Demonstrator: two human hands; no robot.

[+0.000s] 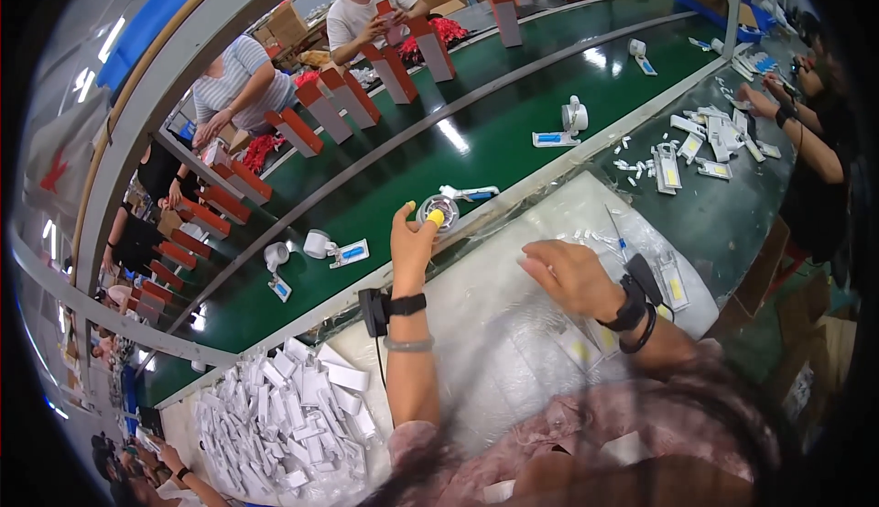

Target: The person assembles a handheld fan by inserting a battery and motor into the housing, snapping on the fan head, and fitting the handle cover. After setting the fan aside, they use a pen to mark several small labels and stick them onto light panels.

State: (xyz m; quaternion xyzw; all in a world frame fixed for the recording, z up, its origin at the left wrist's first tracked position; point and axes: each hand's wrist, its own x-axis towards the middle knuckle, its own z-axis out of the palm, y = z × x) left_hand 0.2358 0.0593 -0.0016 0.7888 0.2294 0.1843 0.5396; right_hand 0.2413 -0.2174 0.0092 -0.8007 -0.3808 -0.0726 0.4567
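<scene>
Though well apart, left fingers at round white part.

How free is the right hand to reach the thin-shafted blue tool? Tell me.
Probably yes: the right hand appears empty, and the thin-shafted blue tool lies just beside it on the plastic sheeting, with nothing visible blocking the way; small white pieces lie nearby.

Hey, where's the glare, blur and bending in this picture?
Head view: white glare on the green conveyor; dark, out-of-focus strands near the bottom; fisheye bowing in the grey frame at upper left; left hand reasonably sharp.
</scene>
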